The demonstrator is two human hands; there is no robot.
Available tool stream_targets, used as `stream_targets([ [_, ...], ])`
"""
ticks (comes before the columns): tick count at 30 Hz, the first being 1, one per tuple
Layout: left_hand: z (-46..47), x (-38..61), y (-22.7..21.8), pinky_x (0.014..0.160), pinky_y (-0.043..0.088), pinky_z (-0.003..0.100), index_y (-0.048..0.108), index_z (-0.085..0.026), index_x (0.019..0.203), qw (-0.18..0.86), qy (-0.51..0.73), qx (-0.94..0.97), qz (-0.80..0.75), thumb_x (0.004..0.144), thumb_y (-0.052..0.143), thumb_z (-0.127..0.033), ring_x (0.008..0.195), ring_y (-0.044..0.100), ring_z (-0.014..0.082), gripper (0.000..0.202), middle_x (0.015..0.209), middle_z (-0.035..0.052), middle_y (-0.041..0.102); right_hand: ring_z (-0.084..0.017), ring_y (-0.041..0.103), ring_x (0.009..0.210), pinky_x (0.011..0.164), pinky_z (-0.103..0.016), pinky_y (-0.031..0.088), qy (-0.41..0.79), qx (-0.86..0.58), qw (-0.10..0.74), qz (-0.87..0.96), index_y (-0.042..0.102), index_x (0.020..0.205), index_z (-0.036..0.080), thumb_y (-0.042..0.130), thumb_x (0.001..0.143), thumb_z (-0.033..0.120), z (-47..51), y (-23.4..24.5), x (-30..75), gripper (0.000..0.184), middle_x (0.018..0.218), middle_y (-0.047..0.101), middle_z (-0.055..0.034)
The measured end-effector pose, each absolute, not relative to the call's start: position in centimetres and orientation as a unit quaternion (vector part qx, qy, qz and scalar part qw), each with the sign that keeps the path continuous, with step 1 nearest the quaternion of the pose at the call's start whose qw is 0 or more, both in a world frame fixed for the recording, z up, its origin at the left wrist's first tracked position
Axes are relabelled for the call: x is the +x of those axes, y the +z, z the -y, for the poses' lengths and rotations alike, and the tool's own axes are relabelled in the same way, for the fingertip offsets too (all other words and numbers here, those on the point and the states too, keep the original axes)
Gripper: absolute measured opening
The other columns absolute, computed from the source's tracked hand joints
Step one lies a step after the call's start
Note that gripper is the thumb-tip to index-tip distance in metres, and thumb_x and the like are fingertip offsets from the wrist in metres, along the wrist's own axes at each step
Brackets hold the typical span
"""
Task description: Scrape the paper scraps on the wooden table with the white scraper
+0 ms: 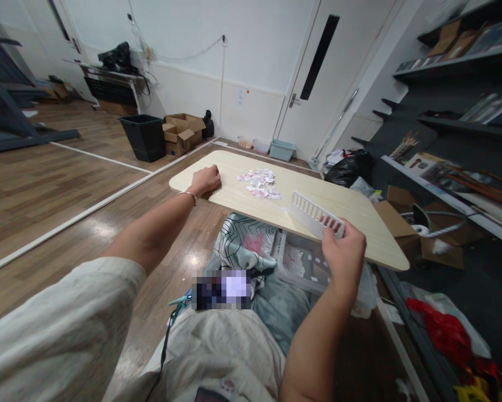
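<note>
A light wooden tabletop (359, 209) lies in front of me. My left hand (205, 180) rests on its left edge with the fingers curled into a loose fist; nothing shows in it. My right hand (343, 245) grips the near end of a white slotted plastic rack (313, 214) that stands on edge on the tabletop. A heap of small white and pink paper scraps (261, 183) lies on the table between my two hands, just beyond the rack's far end.
Under the table sit a clear plastic bin (303, 267) and patterned cloth (244, 240). A black bin (143, 135) and cardboard boxes (181, 132) stand on the floor at left. Shelves (464, 128) and clutter line the right side; a door (318, 72) is behind.
</note>
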State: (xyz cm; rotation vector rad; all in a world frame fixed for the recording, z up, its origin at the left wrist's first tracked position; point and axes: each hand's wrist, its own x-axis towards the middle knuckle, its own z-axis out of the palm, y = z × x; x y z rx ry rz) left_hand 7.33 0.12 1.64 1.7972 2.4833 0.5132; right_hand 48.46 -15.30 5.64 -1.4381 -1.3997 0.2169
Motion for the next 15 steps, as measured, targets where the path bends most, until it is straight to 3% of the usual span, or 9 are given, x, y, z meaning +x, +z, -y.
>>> stream_targets([
  [15,-0.4,7.2,1.4,0.107,0.06,0.051,0.08,-0.02,0.148,0.013,0.172,0.579,-0.797,0.108,0.054,-0.033,0.133,0.08,0.0449,0.049,0.145,0.0243,0.085,-0.027,0.068,0.072,0.074,-0.037,0.053,0.072,-0.651,0.504,0.563,0.075,0.081,0.023,0.064,0.073,0.028,17.2,6.6,50.1,0.014,0.074,0.076,-0.0086],
])
